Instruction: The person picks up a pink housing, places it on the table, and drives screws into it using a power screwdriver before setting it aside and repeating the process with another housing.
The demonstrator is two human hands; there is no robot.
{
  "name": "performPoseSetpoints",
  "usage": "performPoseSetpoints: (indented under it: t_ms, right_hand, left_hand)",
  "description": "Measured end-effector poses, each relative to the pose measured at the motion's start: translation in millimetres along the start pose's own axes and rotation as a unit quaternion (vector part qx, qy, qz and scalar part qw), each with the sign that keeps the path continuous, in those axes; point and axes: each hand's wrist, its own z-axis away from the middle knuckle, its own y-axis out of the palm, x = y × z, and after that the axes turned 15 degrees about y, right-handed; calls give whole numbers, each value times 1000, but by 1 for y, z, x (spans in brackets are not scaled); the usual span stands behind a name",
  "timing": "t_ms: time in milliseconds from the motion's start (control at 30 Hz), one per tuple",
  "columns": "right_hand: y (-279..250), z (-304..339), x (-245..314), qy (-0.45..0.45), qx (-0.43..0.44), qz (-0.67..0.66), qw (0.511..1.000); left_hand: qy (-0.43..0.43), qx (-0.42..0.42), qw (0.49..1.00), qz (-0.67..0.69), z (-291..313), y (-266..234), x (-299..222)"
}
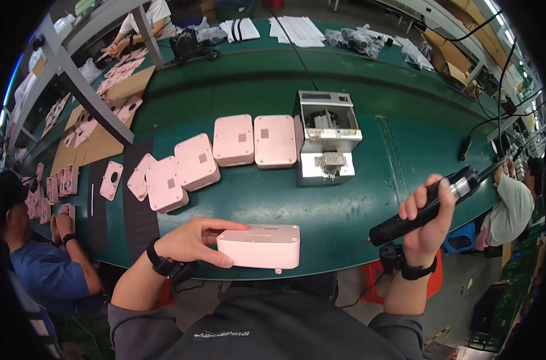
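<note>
Grasping a pink box at the green table's near edge, the left hand steadies it; the right hand clasps a black power screwdriver, well apart. The step looks like positioning; the next move likely calls for aligning tip and box.

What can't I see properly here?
Head view: the far side of the held pink box is hidden by the box itself, in the left hand.
Head view: the tip of the black tool in the right hand is too small.
Head view: the upper-left worker's head is cut off by the top edge.
</note>
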Motion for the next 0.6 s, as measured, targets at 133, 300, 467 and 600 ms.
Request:
performPoseSetpoints:
  t_ms: [133, 300, 467, 600]
  right_hand:
    - [-20, 0, -24, 32, -50, 28, 998]
    - [-34, 2, -36, 59, -83, 45, 994]
    - [-41, 5, -47, 81, -88, 63, 991]
    - [-41, 1, -54, 88, -97, 80, 988]
  left_hand:
    - [-17, -32, 996, 84, -1, -7, 16]
    - [-98, -5, 879, 466, 13, 51, 69]
    - [-213, -50, 749, 625, 19, 86, 97]
    - [-196, -141, 815, 527, 9, 83, 74]
